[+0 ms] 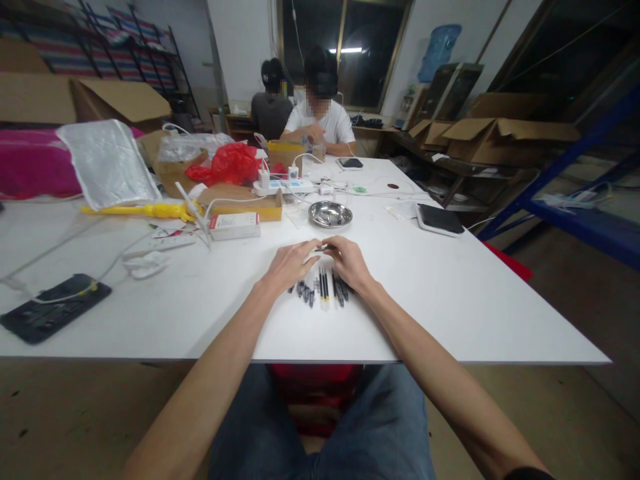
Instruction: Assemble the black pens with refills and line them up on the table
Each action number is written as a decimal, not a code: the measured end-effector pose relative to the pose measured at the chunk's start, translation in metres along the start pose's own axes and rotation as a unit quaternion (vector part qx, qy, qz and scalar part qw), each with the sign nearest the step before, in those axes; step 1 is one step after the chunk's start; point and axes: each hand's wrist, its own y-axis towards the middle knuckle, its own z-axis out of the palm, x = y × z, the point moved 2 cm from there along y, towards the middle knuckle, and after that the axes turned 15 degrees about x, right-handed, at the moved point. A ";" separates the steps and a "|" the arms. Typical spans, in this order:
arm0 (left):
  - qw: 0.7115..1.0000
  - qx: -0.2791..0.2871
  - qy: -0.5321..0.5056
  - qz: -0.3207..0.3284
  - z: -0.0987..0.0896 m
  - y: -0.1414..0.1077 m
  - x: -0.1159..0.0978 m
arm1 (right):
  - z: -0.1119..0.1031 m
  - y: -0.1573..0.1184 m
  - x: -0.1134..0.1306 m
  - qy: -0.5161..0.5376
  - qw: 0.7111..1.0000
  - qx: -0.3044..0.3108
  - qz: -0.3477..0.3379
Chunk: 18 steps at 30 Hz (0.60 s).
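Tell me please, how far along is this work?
No finished piece can be made out. The left hand and right hand together hold a thin dark piece. Apparently left: the thin sticks and dark parts lying loose on the table.

Cluttered workshop, long white table (pixel 450 313), open cardboard boxes (pixel 500 139), metal racks (pixel 135 50)

On the table (pixel 475 307), pen refills (pixel 325 287) lie between pen caps (pixel 306 292) on the left and pen barrels (pixel 341 290) on the right. Just beyond them, a pen (pixel 325 249) is between the left hand (pixel 291 265) and right hand (pixel 349 263). The dish (pixel 330 215) sits behind the hands, a small box (pixel 235 226) to its left, a flat device (pixel 440 220) to its right.
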 end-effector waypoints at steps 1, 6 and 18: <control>1.000 -0.007 0.009 0.008 0.000 0.001 0.000 | 0.000 0.000 -0.002 -0.011 1.000 0.018 0.001; 0.996 -0.034 0.075 -0.016 -0.003 0.003 0.001 | 0.005 0.003 0.004 -0.047 0.998 0.045 0.015; 0.984 0.063 0.086 -0.144 -0.004 -0.002 0.006 | -0.006 0.000 0.001 -0.086 0.995 0.008 0.052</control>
